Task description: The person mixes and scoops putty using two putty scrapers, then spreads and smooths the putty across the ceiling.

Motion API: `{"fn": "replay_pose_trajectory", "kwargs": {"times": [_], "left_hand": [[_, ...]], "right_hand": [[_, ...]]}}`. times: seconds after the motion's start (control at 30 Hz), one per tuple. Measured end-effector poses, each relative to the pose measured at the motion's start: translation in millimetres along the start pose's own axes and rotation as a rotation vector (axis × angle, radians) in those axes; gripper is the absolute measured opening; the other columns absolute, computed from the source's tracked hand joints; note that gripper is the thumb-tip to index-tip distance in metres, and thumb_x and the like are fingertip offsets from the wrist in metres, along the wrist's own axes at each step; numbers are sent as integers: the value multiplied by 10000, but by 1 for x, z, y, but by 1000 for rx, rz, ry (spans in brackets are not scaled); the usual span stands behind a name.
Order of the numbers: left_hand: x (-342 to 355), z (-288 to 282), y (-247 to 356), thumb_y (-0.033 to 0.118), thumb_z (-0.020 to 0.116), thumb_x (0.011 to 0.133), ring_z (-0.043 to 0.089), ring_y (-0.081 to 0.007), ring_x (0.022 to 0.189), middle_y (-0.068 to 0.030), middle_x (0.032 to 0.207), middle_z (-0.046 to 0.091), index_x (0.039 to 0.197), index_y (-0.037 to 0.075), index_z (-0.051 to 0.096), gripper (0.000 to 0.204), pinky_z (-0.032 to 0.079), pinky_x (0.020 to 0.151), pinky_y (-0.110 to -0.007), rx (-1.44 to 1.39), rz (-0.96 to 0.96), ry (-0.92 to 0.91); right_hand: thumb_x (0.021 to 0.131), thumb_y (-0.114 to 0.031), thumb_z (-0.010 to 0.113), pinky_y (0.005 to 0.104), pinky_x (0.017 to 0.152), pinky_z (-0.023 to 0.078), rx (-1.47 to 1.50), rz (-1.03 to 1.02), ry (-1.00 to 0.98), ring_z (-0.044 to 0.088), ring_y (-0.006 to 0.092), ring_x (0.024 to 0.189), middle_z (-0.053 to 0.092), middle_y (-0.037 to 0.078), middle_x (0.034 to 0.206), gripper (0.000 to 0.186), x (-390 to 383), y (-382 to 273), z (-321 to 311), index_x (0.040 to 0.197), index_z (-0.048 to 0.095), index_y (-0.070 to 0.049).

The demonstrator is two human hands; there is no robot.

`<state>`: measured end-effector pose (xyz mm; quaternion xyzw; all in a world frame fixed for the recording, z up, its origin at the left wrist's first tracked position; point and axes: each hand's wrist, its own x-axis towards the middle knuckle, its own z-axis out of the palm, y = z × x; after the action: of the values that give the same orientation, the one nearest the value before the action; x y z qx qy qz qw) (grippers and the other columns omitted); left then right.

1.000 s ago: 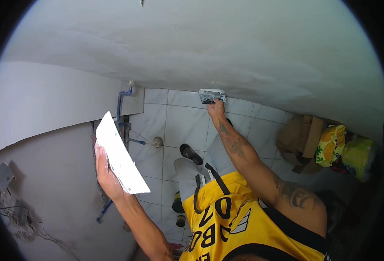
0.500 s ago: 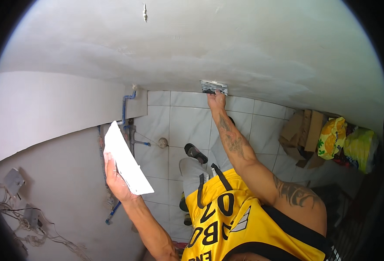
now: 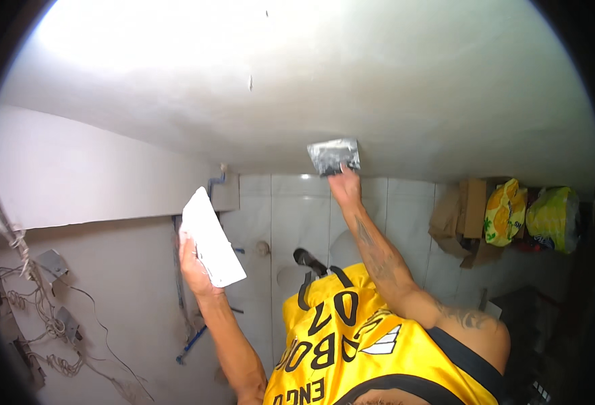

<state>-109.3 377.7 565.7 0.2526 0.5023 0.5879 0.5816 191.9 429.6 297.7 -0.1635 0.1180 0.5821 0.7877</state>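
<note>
My right hand (image 3: 346,187) is closed around the handle of a wide putty knife (image 3: 332,155), whose metal blade is smeared with white and grey filler. The blade lies against the grey plastered wall (image 3: 405,115), low down above the floor. On the other side, my left hand (image 3: 196,273) grips a flat white board (image 3: 215,239) by its left edge, holding it tilted and away from the wall. Part of the left hand's fingers is hidden behind the board.
Blue pipes (image 3: 193,344) run along the left wall, near loose cables and grey electrical boxes (image 3: 51,264). Cardboard (image 3: 473,209) and a yellow bag (image 3: 505,212) lie at the right on the white tiled floor (image 3: 301,223). A slipper (image 3: 307,260) shows below me.
The putty knife has tipped so more of its blade faces me, and it sits higher above the floor line. The view has shifted, and the white board has turned slightly.
</note>
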Motion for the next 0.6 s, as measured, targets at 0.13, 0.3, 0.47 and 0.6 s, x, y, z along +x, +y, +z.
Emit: {"fn": "replay_pose_trajectory", "kwargs": {"times": [0.13, 0.3, 0.47, 0.6], "left_hand": [[3, -6, -1, 186, 394, 1004, 670, -177, 823, -100, 1036, 647, 1295, -3, 494, 361, 570, 709, -315, -80, 20, -89], [5, 0, 1, 146, 382, 1002, 654, -179, 888, -114, 1106, 618, 1310, -14, 453, 354, 562, 748, -315, -161, 12, -186], [14, -3, -10, 151, 392, 1001, 647, -175, 925, -116, 1102, 619, 1274, -19, 476, 332, 540, 807, -294, -180, -7, -262], [11, -6, -5, 146, 387, 1003, 648, -183, 938, -119, 1107, 620, 1274, -22, 473, 330, 540, 812, -302, -203, 13, -267]], "right_hand": [[931, 17, 503, 423, 1120, 336, -320, 47, -242, 499, 267, 1251, 543, 121, 1302, 399, -76, -40, 132, 1327, 459, 26], [926, 19, 515, 312, 823, 481, -1273, -527, -455, 614, 181, 903, 648, 61, 1045, 290, -128, -84, 288, 1202, 598, -13], [788, 139, 514, 342, 693, 510, -1694, -1798, -867, 621, 295, 820, 635, 138, 956, 434, -168, -87, 431, 1176, 616, -27], [731, 51, 629, 416, 863, 496, -1787, -2386, -801, 603, 304, 1007, 619, 142, 1082, 495, -170, -74, 510, 1213, 588, -53]]}}
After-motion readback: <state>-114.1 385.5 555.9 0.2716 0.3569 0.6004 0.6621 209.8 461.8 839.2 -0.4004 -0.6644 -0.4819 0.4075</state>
